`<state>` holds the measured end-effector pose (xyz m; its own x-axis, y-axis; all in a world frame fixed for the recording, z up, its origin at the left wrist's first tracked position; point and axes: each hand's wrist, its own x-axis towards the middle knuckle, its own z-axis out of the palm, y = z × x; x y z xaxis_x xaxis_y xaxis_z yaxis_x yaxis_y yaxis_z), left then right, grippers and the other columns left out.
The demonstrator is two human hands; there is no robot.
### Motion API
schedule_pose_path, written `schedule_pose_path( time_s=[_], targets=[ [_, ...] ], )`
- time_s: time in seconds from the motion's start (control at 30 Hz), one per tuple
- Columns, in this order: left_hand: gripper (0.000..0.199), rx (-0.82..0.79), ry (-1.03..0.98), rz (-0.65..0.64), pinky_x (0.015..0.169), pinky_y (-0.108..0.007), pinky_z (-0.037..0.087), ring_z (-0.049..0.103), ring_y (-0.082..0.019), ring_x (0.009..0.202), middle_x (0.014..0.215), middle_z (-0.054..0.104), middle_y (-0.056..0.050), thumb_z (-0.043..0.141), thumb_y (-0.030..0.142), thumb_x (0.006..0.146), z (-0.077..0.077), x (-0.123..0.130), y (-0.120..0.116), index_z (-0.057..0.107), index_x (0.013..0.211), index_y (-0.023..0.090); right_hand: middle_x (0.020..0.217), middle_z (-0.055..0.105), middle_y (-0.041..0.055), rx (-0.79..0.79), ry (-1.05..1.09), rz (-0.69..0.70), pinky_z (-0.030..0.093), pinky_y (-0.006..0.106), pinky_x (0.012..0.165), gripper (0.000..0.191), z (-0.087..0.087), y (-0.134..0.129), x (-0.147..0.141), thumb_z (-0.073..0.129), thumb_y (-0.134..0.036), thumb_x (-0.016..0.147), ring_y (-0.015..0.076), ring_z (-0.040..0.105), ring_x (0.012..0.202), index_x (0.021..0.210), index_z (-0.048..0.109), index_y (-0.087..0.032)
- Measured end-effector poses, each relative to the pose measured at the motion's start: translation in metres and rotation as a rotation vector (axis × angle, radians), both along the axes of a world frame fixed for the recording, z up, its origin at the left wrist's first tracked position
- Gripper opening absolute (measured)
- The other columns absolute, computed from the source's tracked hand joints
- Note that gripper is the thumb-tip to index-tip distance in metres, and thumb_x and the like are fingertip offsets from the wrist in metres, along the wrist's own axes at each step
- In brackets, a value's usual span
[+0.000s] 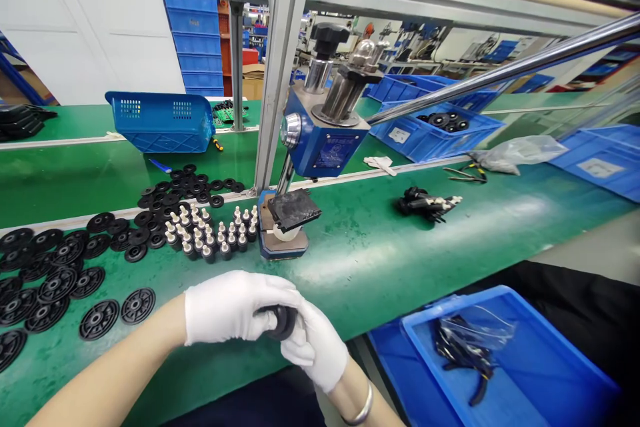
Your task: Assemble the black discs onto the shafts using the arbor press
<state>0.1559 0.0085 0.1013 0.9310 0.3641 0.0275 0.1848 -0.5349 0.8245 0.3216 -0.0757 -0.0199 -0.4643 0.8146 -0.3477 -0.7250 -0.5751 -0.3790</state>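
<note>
At lower centre, your left hand (227,308) and right hand (323,348) grasp one black part (285,322), partly hidden; one press (327,143) stands upper centre.

Green benchtop (345,273), glossy. Left: ribbed black discs (57,285), many overlapping; smaller black rings (189,188) beyond. Pale-tipped black pegs (207,253) stand upright beside a blue press (330,152). Farther right, dark parts (424,205) heaped.

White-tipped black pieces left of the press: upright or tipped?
Upright. The pieces stand on the green bench, white tips up and black bodies below.
</note>
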Motion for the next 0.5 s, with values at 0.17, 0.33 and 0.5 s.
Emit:
schedule_pose_path(
  time_s=[0.17, 0.33, 0.5],
  targets=[
    [0.071, -0.026, -0.027, 0.024, 0.109, -0.034, 0.039, 0.053, -0.019, 0.124, 0.136, 0.056, 0.007, 0.043, -0.005, 0.068, -0.009, -0.004, 0.008, 0.059, 0.126, 0.032, 0.034, 0.036, -0.0105, -0.046, 0.097, 0.132, 0.011, 0.015, 0.022, 0.045, -0.004, -0.002, 0.011, 0.057, -0.055, 0.086, 0.0016, 0.016, 0.022, 0.063, 0.053, -0.016],
    [0.074, -0.022, -0.007, 0.137, 0.111, -0.035, 0.037, 0.053, -0.016, 0.125, 0.134, 0.057, 0.006, 0.039, -0.005, 0.065, -0.036, -0.002, 0.012, 0.058, 0.127, 0.031, 0.033, 0.028, -0.0106, -0.05, 0.074, 0.152, 0.013, 0.014, 0.023, 0.059, -0.008, -0.003, 0.008, 0.055, -0.055, 0.086, 0.0004, 0.015, 0.021, 0.044, 0.034, -0.019],
    [0.066, -0.02, 0.031, 0.261, 0.111, -0.035, 0.038, 0.05, -0.016, 0.128, 0.137, 0.055, 0.004, 0.04, 0.0, 0.072, -0.046, 0.002, 0.009, 0.055, 0.13, 0.029, 0.032, 0.025, -0.0108, -0.038, -0.154, 0.052, 0.012, 0.016, 0.022, 0.061, -0.006, 0.002, 0.018, 0.051, -0.062, 0.086, 0.0023, 0.014, 0.022, 0.044, 0.034, -0.021]
  ],
)
